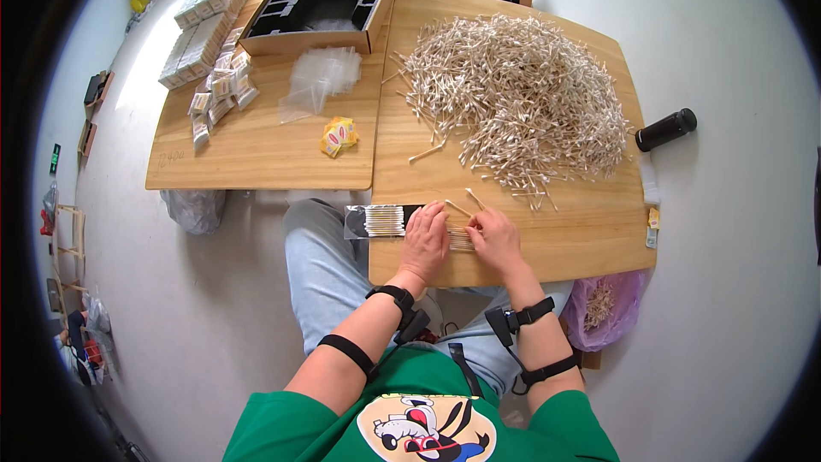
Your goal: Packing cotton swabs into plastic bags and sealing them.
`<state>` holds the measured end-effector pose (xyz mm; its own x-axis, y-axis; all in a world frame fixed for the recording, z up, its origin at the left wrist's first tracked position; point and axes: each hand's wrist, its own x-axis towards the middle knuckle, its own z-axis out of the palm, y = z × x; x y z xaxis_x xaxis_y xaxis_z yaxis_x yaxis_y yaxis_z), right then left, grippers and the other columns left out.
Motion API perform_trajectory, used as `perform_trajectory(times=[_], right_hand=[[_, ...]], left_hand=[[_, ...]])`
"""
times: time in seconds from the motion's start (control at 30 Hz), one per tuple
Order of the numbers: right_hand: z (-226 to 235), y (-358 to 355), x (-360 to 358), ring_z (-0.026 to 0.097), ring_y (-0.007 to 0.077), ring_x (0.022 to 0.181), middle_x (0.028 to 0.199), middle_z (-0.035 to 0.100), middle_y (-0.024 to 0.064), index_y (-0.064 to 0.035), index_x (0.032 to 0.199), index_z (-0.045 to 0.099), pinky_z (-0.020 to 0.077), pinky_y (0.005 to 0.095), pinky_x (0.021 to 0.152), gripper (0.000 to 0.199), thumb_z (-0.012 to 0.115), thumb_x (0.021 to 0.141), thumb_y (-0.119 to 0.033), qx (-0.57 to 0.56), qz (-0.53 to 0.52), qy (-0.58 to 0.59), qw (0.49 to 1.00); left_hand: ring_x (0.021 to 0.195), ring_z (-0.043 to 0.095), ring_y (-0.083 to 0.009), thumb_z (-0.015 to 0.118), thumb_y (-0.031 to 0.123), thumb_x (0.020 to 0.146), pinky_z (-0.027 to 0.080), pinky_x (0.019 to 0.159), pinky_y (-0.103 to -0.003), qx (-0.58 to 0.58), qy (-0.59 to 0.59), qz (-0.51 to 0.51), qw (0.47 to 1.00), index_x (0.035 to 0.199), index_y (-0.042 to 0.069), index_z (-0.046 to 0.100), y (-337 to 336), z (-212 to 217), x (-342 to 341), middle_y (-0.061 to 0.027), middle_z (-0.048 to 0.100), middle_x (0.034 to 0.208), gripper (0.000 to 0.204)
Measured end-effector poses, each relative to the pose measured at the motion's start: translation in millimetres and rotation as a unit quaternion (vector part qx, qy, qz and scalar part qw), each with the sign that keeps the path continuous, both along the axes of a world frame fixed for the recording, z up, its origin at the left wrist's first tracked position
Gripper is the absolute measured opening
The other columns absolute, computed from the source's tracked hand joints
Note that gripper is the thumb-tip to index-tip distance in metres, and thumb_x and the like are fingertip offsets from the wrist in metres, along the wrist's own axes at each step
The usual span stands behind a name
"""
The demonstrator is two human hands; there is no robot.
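Observation:
My left hand (425,244) lies palm down at the table's front edge, its fingers resting flat over a dark strip. Left of it, a row of white-tipped cotton swabs (384,222) shows in a clear plastic sleeve (355,223) on the dark backing. My right hand (498,242) is closed in a pinch just beside the left. A cotton swab (458,207) slants out from its fingertips, and another swab tip is just beyond. Several swabs (461,240) lie side by side between the hands. The fingers partly hide what is beneath them.
A big heap of loose cotton swabs (522,94) covers the far right. On the left table are clear bags (325,77), yellow packets (339,136), stacked packs (205,34) and an open box (368,38). A black bottle (667,129) and purple bag (629,316) are at right.

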<state>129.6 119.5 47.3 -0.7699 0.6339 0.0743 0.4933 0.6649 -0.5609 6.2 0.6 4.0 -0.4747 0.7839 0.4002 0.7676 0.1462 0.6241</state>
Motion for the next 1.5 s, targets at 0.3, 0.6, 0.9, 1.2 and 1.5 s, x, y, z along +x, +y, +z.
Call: perform_trajectory(times=[0.3, 0.6, 0.9, 1.2, 1.5], right_hand=[[-3, 7, 0, 0.061, 0.0291, 0.084, 0.085, 0.062, 0.0083, -0.0095, 0.079, 0.065, 0.0499, 0.0415, 0.072, 0.010, 0.072, 0.079, -0.016, -0.046, -0.040, 0.019, 0.998], [-12, 15, -18, 0.063, 0.0287, 0.080, 0.082, 0.064, 0.0087, -0.0088, 0.081, 0.068, 0.0492, 0.0395, 0.069, 0.010, 0.072, 0.080, -0.018, 0.036, -0.032, 0.000, 0.999], [-10, 22, -9, 0.062, 0.0275, 0.083, 0.082, 0.060, 0.0084, -0.0078, 0.083, 0.063, 0.0482, 0.0407, 0.071, 0.015, 0.074, 0.077, -0.016, 0.026, -0.103, 0.032, 0.994], [-22, 37, -5, 0.061, 0.0288, 0.073, 0.084, 0.061, 0.0097, -0.0069, 0.085, 0.062, 0.0483, 0.0400, 0.066, 0.008, 0.069, 0.082, -0.011, -0.113, -0.205, 0.113, 0.966], [-8, 7, -9, 0.061, 0.0308, 0.083, 0.084, 0.061, 0.0104, -0.0075, 0.084, 0.062, 0.0485, 0.0415, 0.071, 0.006, 0.067, 0.081, -0.008, 0.046, -0.042, 0.077, 0.995]], left_hand=[[0.122, 0.052, -0.0313, 0.058, 0.006, 0.087, 0.039, 0.107, -0.043, 0.010, -0.007, 0.006, 1.000, 0.114, 0.004, 0.057, 1, 0, -1, -0.0130, 0.057, 0.126, 0.026], [0.126, 0.050, -0.0295, 0.059, 0.009, 0.089, 0.036, 0.109, -0.043, -0.013, 0.014, 0.018, 1.000, 0.125, 0.006, 0.054, 2, 0, 2, -0.0126, 0.055, 0.131, 0.036], [0.128, 0.049, -0.0271, 0.060, 0.015, 0.090, 0.033, 0.111, -0.045, -0.028, 0.028, -0.018, 0.999, 0.113, 0.007, 0.060, -1, 1, -1, -0.0100, 0.058, 0.127, 0.025], [0.125, 0.051, -0.0279, 0.064, 0.015, 0.086, 0.035, 0.109, -0.045, 0.002, -0.006, -0.039, 0.999, 0.104, 0.008, 0.062, 0, 7, -2, -0.0101, 0.059, 0.122, 0.019], [0.128, 0.049, -0.0310, 0.060, 0.009, 0.087, 0.035, 0.110, -0.045, -0.002, -0.019, -0.007, 1.000, 0.123, 0.005, 0.055, -2, 3, 0, -0.0131, 0.055, 0.132, 0.036]])
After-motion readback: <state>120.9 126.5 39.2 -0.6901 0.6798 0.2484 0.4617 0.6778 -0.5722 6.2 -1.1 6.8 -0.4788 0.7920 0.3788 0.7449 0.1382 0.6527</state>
